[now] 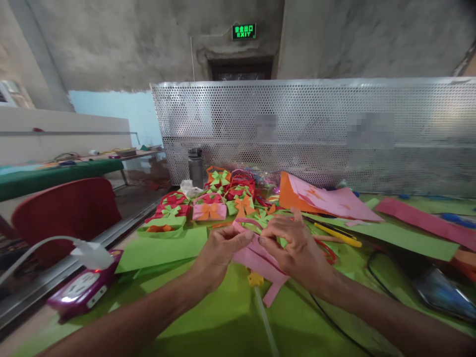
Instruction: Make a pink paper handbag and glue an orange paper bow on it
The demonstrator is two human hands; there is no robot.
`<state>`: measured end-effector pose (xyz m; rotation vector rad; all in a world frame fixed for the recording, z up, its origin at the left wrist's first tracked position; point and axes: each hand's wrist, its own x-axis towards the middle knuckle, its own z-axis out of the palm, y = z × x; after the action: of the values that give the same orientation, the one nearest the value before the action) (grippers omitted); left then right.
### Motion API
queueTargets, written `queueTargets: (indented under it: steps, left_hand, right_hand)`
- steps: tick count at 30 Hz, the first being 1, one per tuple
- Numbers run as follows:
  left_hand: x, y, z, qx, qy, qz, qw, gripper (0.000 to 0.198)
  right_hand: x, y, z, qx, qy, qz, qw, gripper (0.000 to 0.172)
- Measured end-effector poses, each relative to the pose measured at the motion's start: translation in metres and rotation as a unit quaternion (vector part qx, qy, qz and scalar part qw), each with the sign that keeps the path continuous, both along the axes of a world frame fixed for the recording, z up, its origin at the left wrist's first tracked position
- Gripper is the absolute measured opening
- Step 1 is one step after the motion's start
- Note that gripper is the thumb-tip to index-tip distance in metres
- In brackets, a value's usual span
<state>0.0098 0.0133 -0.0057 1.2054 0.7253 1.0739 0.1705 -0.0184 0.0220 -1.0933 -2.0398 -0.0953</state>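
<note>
Over the middle of the green table, both my hands pinch one pink felt piece (256, 263) with a narrow curved strip at its top edge. My left hand (223, 250) grips it between thumb and forefinger. My right hand (293, 245) is closed on it just to the right, its fingertips almost meeting the left thumb. A loose pink tail hangs down below the right hand. Beneath the piece, a yellow tool end (255, 278) shows with a clear stick (266, 320) running toward me; it looks like a glue gun, mostly hidden.
Small felt bags with bows (209, 208) crowd the back. Green felt (163, 246) lies left, near a purple power strip (85, 287). Pink and orange sheets (327, 196), a yellow-handled cutter (338, 234) and a phone (446, 292) lie right. A bottle (195, 168) stands by the perforated metal screen (305, 124).
</note>
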Motion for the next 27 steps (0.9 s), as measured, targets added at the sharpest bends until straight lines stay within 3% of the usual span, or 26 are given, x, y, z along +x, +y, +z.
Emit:
queueTargets:
  steps: [2, 4, 6, 8, 10, 12, 15, 19, 27]
  left_hand:
    - [-0.006, 0.005, 0.004, 0.059, 0.099, 0.026, 0.993, 0.023]
    - [-0.014, 0.011, 0.01, 0.163, 0.225, 0.081, 0.957, 0.03]
    - [-0.02, 0.014, 0.015, 0.324, 0.306, 0.175, 0.878, 0.025]
    - [-0.023, 0.013, 0.019, 0.48, 0.307, 0.25, 0.783, 0.014]
    - [-0.022, 0.008, 0.021, 0.585, 0.305, 0.274, 0.7, 0.004]
    - [-0.019, 0.001, 0.02, 0.625, 0.344, 0.26, 0.651, 0.009]
    - [-0.014, -0.005, 0.016, 0.62, 0.392, 0.233, 0.639, 0.012]
    - [-0.013, -0.005, 0.012, 0.592, 0.402, 0.206, 0.668, 0.018]
    - [-0.012, -0.006, 0.011, 0.566, 0.413, 0.17, 0.693, 0.019]
  right_hand:
    - [0.003, 0.001, 0.002, 0.018, -0.01, -0.02, 1.0, 0.024]
    - [0.007, 0.002, 0.003, 0.044, -0.039, -0.05, 0.997, 0.024]
    - [0.009, 0.002, 0.004, 0.074, -0.081, -0.077, 0.991, 0.026]
    - [0.01, 0.001, 0.002, 0.094, -0.124, -0.093, 0.983, 0.028]
    - [0.009, 0.001, -0.002, 0.115, -0.15, -0.091, 0.978, 0.028]
    - [0.008, 0.0, -0.006, 0.13, -0.166, -0.085, 0.974, 0.028]
    - [0.006, -0.001, -0.011, 0.13, -0.186, -0.069, 0.971, 0.025]
    - [0.004, -0.005, -0.014, 0.118, -0.222, -0.047, 0.967, 0.021]
    - [0.001, -0.007, -0.016, 0.126, -0.244, -0.05, 0.96, 0.025]
